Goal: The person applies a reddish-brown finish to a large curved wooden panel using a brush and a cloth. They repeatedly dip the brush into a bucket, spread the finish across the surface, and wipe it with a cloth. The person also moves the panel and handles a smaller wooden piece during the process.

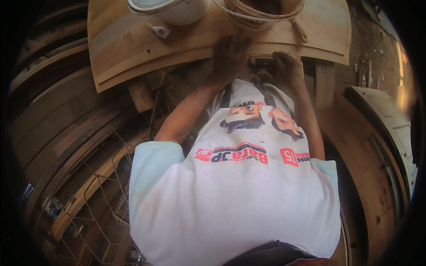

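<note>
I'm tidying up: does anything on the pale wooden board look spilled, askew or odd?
Mainly the round bucket with the pale, thin handle: its rim and wall are smeared brown, while the white plastic bucket beside it looks cleaner. No spill shows.

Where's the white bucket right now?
In the head view, the white bucket stands at the top, left of centre, on the pale wooden board, with the brown-stained bucket to its right.

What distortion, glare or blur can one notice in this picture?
In the head view, the wooden board shows curved edges, and the corners are black; also in the head view, hazy glare lies near the right rim, and the left hand looks dim and soft.
</note>
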Demonstrator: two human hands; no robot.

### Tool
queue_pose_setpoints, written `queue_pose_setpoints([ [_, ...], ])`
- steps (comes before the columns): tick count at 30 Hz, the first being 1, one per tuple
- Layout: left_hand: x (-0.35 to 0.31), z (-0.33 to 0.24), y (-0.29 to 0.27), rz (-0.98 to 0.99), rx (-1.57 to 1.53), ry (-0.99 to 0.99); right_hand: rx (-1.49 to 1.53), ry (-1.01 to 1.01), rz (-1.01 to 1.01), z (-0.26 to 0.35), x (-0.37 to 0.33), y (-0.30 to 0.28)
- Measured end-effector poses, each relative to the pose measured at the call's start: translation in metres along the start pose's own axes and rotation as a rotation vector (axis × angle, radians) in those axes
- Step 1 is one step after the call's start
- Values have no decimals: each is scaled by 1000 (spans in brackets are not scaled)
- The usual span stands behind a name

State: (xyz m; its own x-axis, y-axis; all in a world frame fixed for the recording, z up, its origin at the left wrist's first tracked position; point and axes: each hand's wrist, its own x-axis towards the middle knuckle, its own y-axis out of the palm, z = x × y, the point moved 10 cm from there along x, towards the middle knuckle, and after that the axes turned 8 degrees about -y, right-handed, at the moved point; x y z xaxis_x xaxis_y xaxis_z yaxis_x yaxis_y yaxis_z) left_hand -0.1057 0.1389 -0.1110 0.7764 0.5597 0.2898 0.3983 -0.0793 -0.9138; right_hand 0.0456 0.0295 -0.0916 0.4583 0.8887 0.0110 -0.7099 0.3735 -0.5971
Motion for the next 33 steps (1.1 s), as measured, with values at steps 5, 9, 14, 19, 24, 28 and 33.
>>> queue_pose_setpoints([
  [5, 0, 8, -2, -45, -46, -19, 157, -18, 9, 3, 6, 1],
  [9, 1, 16, -1, -59, -61, -19, 281, 95, 70, 14, 13, 8],
  [14, 8, 9, -4, -67, -52, -33, 111, -62, 82, 14, 31, 21],
  [19, 7, 14, 2, -8, -58, -83, 97, 5, 75, 20, 51, 38],
  [24, 5, 7, -1, 22, -141, -57, -92, -172, 130, 21, 67, 57],
  [28, 3, 15, 6, -47, -295, -142, -176, -246, 175, 28, 70, 70],
  [33, 2, 13, 8, -13, -284, -156, -164, -257, 138, 33, 72, 70],
])
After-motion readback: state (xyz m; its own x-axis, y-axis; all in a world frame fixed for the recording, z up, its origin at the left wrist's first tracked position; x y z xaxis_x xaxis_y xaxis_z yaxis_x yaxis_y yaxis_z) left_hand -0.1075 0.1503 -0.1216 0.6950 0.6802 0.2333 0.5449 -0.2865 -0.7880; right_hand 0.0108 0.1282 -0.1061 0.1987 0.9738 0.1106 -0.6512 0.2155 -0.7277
